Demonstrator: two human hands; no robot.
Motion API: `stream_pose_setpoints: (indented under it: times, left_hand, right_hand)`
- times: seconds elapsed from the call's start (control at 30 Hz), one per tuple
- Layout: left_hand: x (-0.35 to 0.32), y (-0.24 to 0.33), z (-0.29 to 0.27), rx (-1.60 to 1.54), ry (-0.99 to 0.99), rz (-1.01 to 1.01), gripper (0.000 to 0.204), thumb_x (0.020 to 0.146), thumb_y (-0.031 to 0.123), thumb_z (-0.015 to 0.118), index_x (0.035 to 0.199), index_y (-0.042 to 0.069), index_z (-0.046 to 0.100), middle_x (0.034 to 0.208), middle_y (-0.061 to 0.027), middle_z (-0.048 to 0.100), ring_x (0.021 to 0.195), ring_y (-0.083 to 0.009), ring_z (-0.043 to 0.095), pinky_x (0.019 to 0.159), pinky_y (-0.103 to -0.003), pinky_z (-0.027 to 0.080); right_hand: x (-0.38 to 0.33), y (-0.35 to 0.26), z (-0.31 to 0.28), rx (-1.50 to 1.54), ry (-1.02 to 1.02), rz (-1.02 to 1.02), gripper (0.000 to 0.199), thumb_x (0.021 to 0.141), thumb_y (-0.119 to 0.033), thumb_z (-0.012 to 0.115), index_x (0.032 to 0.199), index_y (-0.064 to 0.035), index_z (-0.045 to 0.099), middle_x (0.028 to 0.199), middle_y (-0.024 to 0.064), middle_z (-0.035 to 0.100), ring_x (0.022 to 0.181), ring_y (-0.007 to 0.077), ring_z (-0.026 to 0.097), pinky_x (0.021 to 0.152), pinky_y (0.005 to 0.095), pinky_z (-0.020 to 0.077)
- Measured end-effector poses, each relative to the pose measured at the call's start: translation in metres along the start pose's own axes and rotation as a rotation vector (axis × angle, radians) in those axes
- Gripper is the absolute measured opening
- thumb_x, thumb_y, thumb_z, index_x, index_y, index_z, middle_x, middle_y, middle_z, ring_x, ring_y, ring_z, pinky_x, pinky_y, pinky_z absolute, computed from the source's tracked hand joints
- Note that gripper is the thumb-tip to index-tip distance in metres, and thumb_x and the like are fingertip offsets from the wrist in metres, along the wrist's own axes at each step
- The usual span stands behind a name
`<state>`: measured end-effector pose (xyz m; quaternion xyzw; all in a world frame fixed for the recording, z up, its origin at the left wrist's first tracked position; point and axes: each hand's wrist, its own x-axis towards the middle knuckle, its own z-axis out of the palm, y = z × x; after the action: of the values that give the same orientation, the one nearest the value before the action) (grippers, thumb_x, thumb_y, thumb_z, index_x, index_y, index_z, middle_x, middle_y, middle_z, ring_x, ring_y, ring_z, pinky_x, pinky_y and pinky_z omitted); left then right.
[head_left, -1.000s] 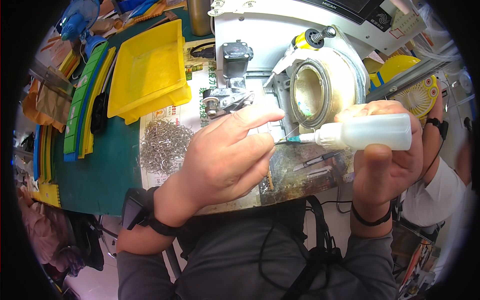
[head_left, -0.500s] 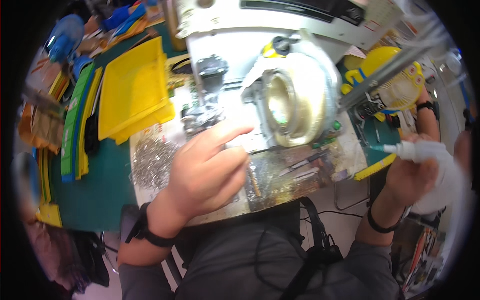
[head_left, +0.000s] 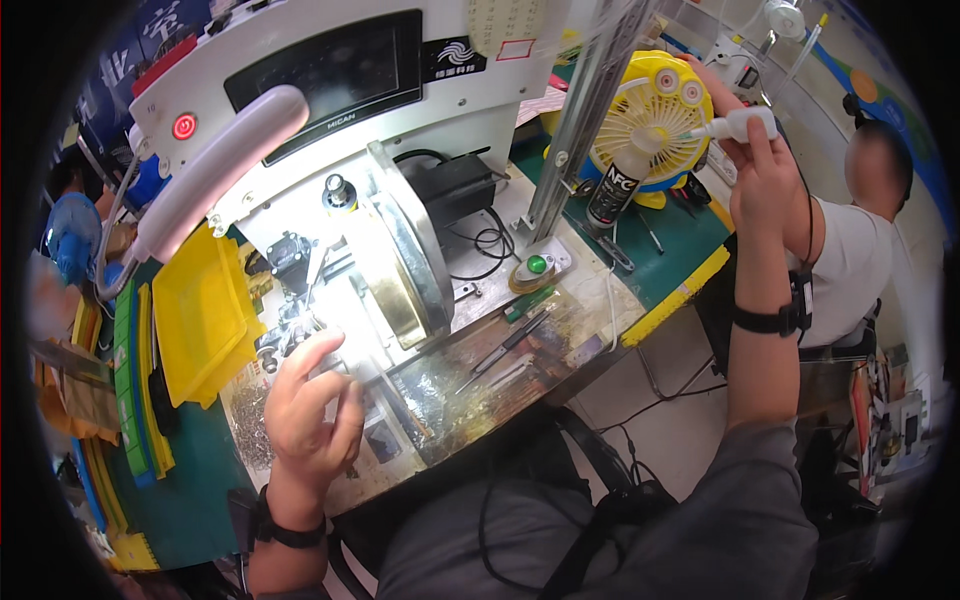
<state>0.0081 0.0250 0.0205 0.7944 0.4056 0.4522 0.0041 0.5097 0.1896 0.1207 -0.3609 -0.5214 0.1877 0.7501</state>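
Note:
My right hand (head_left: 762,165) is raised far to the right, shut on a white squeeze bottle (head_left: 738,124) whose thin nozzle points left toward a yellow fan (head_left: 652,105). My left hand (head_left: 308,412) hovers low over the lit work plate (head_left: 470,385), fingers loosely curled and index finger stretched toward a small metal fixture (head_left: 290,330). Whether anything is pinched in it does not show. A round magnifier lamp (head_left: 400,262) stands just right of that hand. A heap of small metal parts (head_left: 250,415) lies at its left.
Behind the plate stands a white machine with a dark screen (head_left: 320,70) and a pale lamp arm (head_left: 225,165). A yellow tray (head_left: 200,310) sits left. Tweezers (head_left: 510,345), a green button (head_left: 538,265) and a dark can (head_left: 612,190) lie right. Another person (head_left: 860,240) sits at far right.
My right hand has carried the squeeze bottle away from the magnifier, up and far to the right by the fan. My left hand stays by the fixture; my head has tilted up.

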Motion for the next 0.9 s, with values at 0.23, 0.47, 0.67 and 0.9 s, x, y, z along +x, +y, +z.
stream_pose_setpoints:
  times: [0.23, 0.47, 0.67, 0.9]
  left_hand:
    - [0.001, -0.001, 0.001, -0.008, 0.016, 0.007, 0.013, 0.080, -0.003, 0.071, 0.090, 0.000, 0.064, 0.116, -0.0254, 0.067, 0.102, -0.0383, 0.069, 0.089, -0.042, 0.055]
    - [-0.002, -0.002, -0.003, -0.053, 0.011, -0.020, 0.015, 0.078, -0.004, 0.072, 0.090, 0.000, 0.065, 0.114, -0.0249, 0.068, 0.100, -0.0377, 0.069, 0.087, -0.041, 0.055]
    - [-0.001, -0.008, -0.003, -0.092, 0.042, 0.027, 0.019, 0.074, -0.002, 0.073, 0.091, 0.002, 0.066, 0.114, -0.0213, 0.069, 0.089, -0.0353, 0.069, 0.076, -0.039, 0.056]
    - [0.000, -0.009, -0.005, -0.090, 0.022, 0.029, 0.021, 0.076, -0.004, 0.074, 0.095, 0.003, 0.067, 0.116, -0.0204, 0.069, 0.093, -0.0324, 0.069, 0.078, -0.037, 0.055]
  right_hand:
    - [0.032, 0.008, 0.020, -0.227, -0.020, -0.011, 0.031, 0.099, -0.021, 0.069, 0.113, 0.0057, 0.064, 0.108, 0.0105, 0.069, 0.093, 0.0167, 0.069, 0.082, 0.0284, 0.0579]
    - [0.021, 0.007, 0.058, -0.778, -0.138, -0.004, 0.036, 0.096, -0.031, 0.072, 0.114, 0.0001, 0.067, 0.094, 0.0040, 0.068, 0.085, 0.0111, 0.066, 0.071, 0.0235, 0.0539]
    - [-0.093, -0.016, 0.069, -0.651, -0.612, 0.037, 0.017, 0.092, -0.016, 0.072, 0.101, -0.0028, 0.069, 0.091, 0.0047, 0.068, 0.078, 0.0112, 0.063, 0.067, 0.0267, 0.0493]
    - [-0.200, 0.000, 0.082, -0.783, -1.164, -0.081, 0.029, 0.076, -0.007, 0.080, 0.101, -0.0011, 0.066, 0.097, 0.0131, 0.063, 0.086, 0.0320, 0.063, 0.075, 0.0378, 0.0503]
